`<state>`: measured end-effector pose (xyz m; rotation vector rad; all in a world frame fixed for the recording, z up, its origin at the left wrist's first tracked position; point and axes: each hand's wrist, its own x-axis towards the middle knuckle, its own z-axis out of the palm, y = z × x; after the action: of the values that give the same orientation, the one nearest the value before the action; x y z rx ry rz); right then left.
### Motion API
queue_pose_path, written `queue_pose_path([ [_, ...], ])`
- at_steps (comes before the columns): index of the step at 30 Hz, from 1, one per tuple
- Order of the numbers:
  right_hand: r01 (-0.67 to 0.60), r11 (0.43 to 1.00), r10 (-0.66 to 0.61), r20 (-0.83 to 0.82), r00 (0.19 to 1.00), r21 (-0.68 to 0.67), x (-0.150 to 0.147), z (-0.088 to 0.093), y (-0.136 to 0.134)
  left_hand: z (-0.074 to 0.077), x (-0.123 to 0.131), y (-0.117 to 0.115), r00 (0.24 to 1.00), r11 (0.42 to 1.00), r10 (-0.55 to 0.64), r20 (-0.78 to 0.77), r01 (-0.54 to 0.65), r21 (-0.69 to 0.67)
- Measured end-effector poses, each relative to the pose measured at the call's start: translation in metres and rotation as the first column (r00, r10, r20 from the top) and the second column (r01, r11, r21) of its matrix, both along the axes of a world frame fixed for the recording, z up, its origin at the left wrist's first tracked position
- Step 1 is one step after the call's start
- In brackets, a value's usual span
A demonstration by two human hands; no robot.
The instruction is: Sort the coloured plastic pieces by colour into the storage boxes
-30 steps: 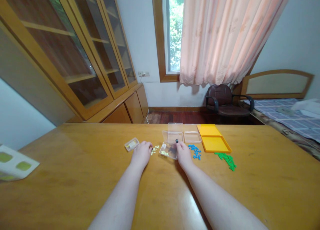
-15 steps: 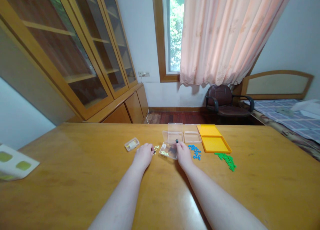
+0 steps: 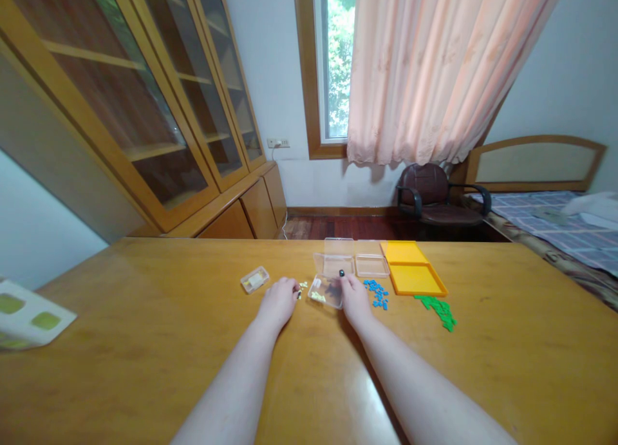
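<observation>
My left hand (image 3: 279,299) rests on the wooden table (image 3: 145,342) with its fingers curled in a pinch at a small pile of pale yellow pieces (image 3: 302,285). What the fingertips hold is too small to make out. My right hand (image 3: 354,297) grips the right side of an open clear plastic box (image 3: 327,292) that has a few yellow pieces inside. Its lid stands up behind the hand.
A small closed clear box with yellow contents (image 3: 254,279) lies left of my left hand. Another clear open box (image 3: 371,265), blue pieces (image 3: 377,292), an open yellow box (image 3: 413,272) and green pieces (image 3: 440,309) lie to the right. A paper sheet (image 3: 24,316) sits at the table's left edge.
My left hand has shifted slightly right toward the yellow pieces and closed its fingertips there. My right hand has stayed on the clear box.
</observation>
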<state>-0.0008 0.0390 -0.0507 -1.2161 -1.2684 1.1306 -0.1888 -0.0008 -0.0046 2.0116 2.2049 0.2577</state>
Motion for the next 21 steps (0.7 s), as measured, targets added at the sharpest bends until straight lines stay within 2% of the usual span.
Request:
queue_pose_path([
  [21,-0.004,1.0,0.003,0.026,1.0,0.017,0.0007,0.0037,-0.0023,-0.0023,0.0033,-0.0002,0.999,1.0,0.002,0.032,-0.002,0.008],
])
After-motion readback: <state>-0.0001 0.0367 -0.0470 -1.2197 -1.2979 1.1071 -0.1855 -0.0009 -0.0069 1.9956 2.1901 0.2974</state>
